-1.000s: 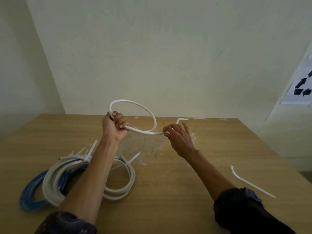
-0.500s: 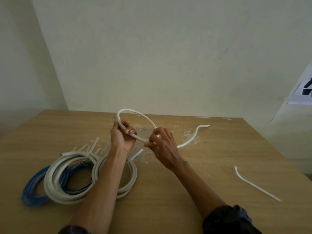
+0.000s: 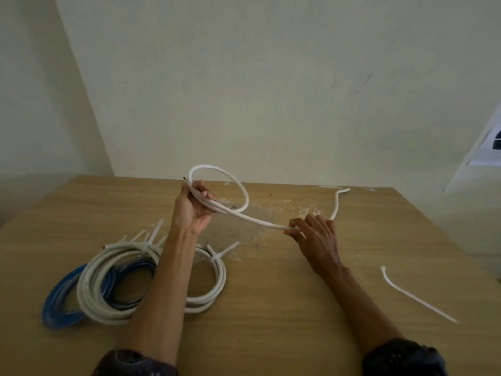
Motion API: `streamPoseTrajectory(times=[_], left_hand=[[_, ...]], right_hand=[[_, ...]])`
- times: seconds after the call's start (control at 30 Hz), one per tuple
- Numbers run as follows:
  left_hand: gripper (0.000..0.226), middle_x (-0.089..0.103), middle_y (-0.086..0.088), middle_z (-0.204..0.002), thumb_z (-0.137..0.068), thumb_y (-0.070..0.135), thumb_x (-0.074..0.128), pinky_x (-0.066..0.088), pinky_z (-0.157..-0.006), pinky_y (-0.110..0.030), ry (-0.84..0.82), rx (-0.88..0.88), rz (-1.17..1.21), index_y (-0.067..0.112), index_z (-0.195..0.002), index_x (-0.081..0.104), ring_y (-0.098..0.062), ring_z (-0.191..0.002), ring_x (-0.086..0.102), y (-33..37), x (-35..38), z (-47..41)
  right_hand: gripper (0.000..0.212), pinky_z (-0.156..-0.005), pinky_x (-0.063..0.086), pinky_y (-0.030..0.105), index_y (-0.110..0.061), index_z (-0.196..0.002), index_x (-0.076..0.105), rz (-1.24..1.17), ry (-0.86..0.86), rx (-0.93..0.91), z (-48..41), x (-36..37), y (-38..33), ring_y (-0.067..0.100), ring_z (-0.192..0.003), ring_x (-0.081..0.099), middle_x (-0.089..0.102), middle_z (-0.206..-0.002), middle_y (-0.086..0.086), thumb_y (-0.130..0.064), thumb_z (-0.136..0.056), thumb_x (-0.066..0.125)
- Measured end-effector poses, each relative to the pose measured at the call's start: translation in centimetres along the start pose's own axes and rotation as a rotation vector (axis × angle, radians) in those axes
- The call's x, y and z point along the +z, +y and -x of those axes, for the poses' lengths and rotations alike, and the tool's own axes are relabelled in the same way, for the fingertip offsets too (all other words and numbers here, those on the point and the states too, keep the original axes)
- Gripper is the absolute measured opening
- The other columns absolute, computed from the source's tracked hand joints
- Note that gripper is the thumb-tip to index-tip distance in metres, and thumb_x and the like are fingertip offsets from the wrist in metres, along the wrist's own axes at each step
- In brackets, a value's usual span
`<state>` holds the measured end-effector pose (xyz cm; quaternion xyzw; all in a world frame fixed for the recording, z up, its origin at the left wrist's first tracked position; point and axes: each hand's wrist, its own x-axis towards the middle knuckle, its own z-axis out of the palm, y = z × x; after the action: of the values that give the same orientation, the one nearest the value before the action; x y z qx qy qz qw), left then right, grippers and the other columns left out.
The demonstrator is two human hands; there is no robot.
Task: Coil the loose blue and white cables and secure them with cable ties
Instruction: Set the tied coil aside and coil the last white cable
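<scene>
Evidently springy and light, the white cable (image 3: 260,222) holds its loop; left hand (image 3: 193,210) clamps the crossing, right hand (image 3: 315,234) pinches the tail.

White cable, part-coiled; three tied coils and one spare tie logged.

I record a loose white cable (image 3: 257,219) raised above the table, one round loop standing at its near end, the rest running right and curling up to a free tip. At front left I list a large white coil (image 3: 89,291) overlapping a blue coil (image 3: 58,302), with a smaller white coil (image 3: 217,283) just beside; fastened cable ties (image 3: 151,241) stick up from them. One unused cable tie (image 3: 414,295) lies flat, well apart at right.
</scene>
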<state>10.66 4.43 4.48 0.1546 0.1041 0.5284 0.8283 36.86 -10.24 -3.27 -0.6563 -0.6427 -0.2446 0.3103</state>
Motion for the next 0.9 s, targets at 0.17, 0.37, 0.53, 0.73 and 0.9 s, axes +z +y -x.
streamPoseTrajectory(times=[0.17, 0.37, 0.53, 0.73, 0.9], left_hand=[[0.054, 0.033, 0.009, -0.041, -0.110, 0.038, 0.028, 0.028, -0.030, -0.019, -0.136, -0.104, 0.023, 0.017, -0.068, 0.056, -0.006, -0.036, 0.015, 0.0, 0.0, 1.3], [0.053, 0.029, 0.008, -0.040, -0.107, 0.043, 0.032, 0.020, -0.033, -0.017, -0.148, -0.085, -0.147, 0.021, -0.062, 0.049, -0.007, -0.038, 0.012, -0.1, 1.3, 2.4], [0.058, 0.028, 0.008, -0.041, -0.108, 0.044, 0.029, 0.021, -0.033, -0.018, -0.117, -0.101, -0.114, 0.023, -0.057, 0.047, -0.007, -0.044, 0.007, -0.5, 1.2, 2.8], [0.054, 0.033, 0.007, -0.044, -0.107, 0.046, 0.029, 0.030, -0.037, -0.019, -0.053, -0.098, -0.079, 0.022, -0.063, 0.047, -0.004, -0.034, 0.029, -1.6, 0.2, 2.7], [0.042, 0.041, 0.010, -0.043, -0.109, 0.035, 0.030, 0.033, -0.038, -0.016, 0.145, -0.088, -0.021, 0.016, -0.083, 0.057, -0.005, -0.033, 0.031, -1.5, -0.7, 2.1]], right_hand=[[0.027, -0.066, 0.055, 0.033, -0.025, -0.104, 0.070, -0.333, -0.218, 0.153, 0.1, -0.7, -1.4, 0.010, -0.076, 0.071, 0.076, -0.089, -0.006, -0.049, -0.097, 0.059], [0.062, -0.061, 0.055, 0.026, -0.012, -0.140, 0.049, -1.024, -0.209, 1.049, -1.5, -1.4, -2.9, 0.010, -0.062, 0.071, 0.078, -0.077, 0.009, -0.034, -0.089, 0.077], [0.053, -0.069, 0.061, 0.042, -0.013, -0.134, 0.039, -1.516, -0.061, 1.395, -2.4, -1.5, -4.1, 0.028, -0.079, 0.072, 0.071, -0.091, 0.021, 0.007, -0.092, 0.064], [0.012, -0.050, 0.050, 0.033, -0.007, -0.100, 0.044, -1.563, 0.143, 1.381, -2.5, -1.5, -3.9, 0.013, -0.043, 0.046, 0.044, -0.067, 0.009, -0.004, -0.108, 0.036], [0.012, -0.046, 0.050, 0.030, -0.009, -0.110, 0.047, -1.373, 0.179, 1.169, -1.0, -2.1, -4.3, 0.011, -0.042, 0.044, 0.043, -0.059, 0.002, -0.012, -0.110, 0.035]])
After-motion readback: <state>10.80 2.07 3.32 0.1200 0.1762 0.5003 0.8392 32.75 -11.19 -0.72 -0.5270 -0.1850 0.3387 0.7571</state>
